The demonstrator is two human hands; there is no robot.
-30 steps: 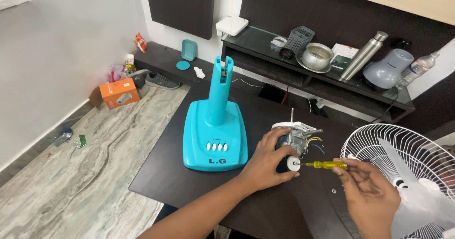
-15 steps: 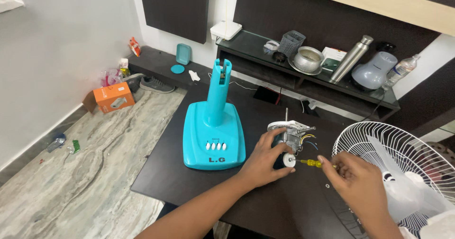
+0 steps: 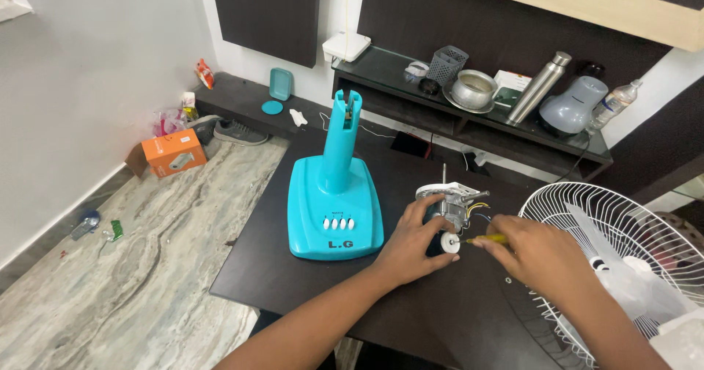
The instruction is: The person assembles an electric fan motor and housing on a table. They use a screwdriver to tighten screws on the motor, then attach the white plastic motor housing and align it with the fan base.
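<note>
- Motor sits on the bench, just right of the teal base.
- Left hand wraps its grip around the motor.
- Right hand pinches a yellow screwdriver, tip at the motor.
- White grille lies right of the motor.

Turquoise fan base left, wire fan guard right (on dark table).

Head view, steeply down over the dark table
</note>
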